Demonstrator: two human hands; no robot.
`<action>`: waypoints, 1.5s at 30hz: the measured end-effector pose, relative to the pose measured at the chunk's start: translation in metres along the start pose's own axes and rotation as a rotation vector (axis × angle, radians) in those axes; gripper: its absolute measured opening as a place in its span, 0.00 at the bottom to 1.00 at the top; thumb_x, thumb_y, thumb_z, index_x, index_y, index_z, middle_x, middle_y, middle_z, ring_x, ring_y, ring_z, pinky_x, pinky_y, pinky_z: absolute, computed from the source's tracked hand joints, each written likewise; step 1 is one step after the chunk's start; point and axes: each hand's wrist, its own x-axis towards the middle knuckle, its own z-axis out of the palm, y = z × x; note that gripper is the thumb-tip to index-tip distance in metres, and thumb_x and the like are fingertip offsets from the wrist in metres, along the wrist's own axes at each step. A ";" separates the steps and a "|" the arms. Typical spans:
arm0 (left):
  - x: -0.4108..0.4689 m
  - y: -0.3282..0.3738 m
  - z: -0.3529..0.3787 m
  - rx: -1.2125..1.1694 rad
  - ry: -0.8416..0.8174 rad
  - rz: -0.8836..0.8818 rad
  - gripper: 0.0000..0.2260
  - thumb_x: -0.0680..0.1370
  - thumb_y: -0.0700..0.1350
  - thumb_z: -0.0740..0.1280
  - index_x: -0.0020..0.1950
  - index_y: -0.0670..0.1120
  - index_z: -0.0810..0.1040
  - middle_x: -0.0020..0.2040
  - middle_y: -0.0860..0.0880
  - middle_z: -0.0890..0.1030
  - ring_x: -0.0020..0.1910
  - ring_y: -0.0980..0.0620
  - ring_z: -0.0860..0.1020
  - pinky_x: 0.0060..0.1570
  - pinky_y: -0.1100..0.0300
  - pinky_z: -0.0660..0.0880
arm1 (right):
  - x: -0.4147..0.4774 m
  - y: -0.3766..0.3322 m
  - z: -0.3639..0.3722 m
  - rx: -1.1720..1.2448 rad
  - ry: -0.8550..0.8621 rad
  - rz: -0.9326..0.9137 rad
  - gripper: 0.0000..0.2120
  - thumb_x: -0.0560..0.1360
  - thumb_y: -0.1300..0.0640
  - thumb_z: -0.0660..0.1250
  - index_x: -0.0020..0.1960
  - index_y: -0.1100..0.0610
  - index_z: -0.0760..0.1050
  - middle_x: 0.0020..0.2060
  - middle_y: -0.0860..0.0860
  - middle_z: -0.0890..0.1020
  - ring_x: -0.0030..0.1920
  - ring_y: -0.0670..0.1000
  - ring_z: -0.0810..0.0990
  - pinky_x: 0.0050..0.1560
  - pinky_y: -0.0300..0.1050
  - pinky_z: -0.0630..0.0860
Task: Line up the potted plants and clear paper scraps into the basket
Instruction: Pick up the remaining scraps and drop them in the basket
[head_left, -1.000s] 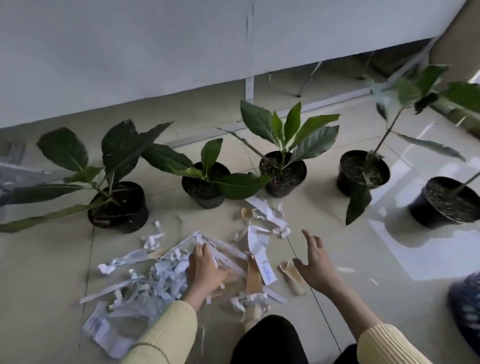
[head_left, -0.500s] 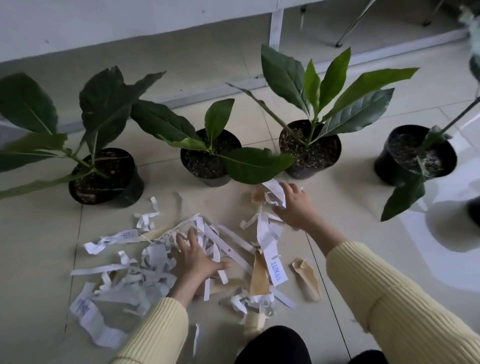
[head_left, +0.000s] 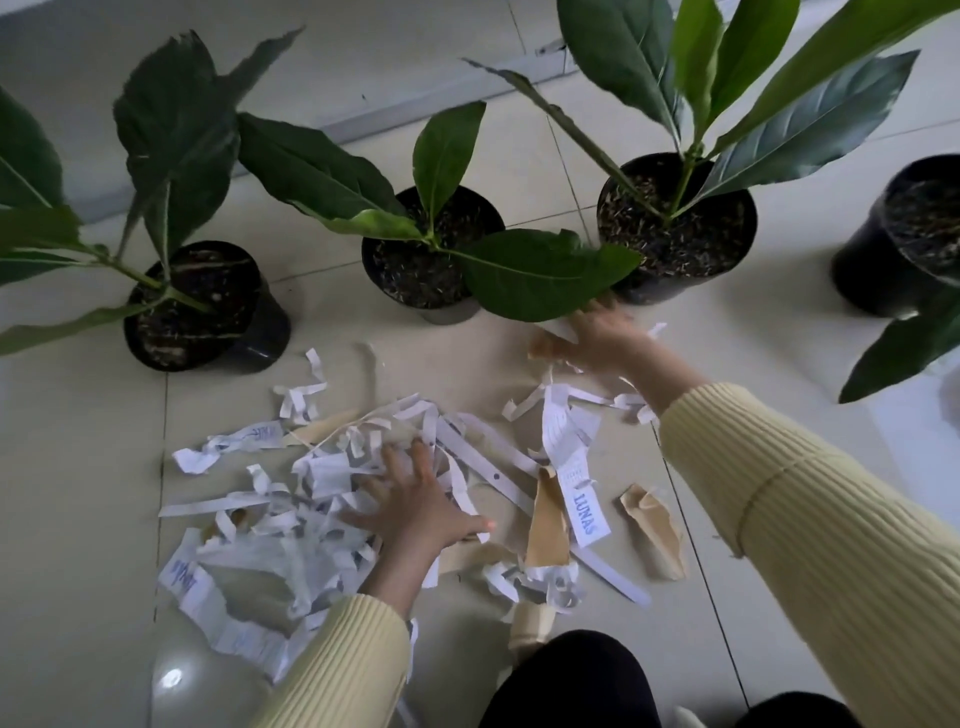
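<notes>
Black pots (head_left: 434, 270), green leaves (head_left: 540, 273), white scraps (head_left: 322, 470), yellow ribbed sleeves (head_left: 810, 519).

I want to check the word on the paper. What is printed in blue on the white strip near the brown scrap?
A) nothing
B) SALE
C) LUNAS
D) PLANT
C: the white strip lying beside the brown scrap shows the blue letters LUNAS.

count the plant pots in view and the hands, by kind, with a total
black plant pots: 4
hands: 2, left hand and right hand
total: 6
</notes>
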 end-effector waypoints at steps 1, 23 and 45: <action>0.000 -0.001 0.000 -0.013 -0.004 -0.007 0.61 0.56 0.68 0.74 0.74 0.53 0.37 0.75 0.45 0.32 0.73 0.32 0.38 0.65 0.26 0.50 | -0.007 0.002 0.003 -0.013 0.013 -0.008 0.37 0.72 0.29 0.55 0.77 0.41 0.49 0.78 0.48 0.49 0.77 0.59 0.47 0.74 0.63 0.54; -0.034 0.016 0.035 -0.337 0.165 0.176 0.38 0.64 0.47 0.77 0.68 0.49 0.60 0.69 0.44 0.55 0.62 0.39 0.69 0.55 0.52 0.74 | -0.148 -0.056 0.103 0.287 0.028 0.399 0.41 0.65 0.29 0.64 0.71 0.49 0.57 0.62 0.56 0.62 0.62 0.62 0.67 0.61 0.52 0.65; -0.048 0.033 -0.001 -0.784 -0.011 0.523 0.24 0.67 0.35 0.71 0.59 0.55 0.74 0.45 0.62 0.78 0.45 0.63 0.77 0.39 0.73 0.72 | -0.184 -0.088 0.055 1.103 0.090 0.352 0.09 0.72 0.61 0.70 0.51 0.62 0.78 0.44 0.58 0.84 0.42 0.53 0.84 0.43 0.45 0.80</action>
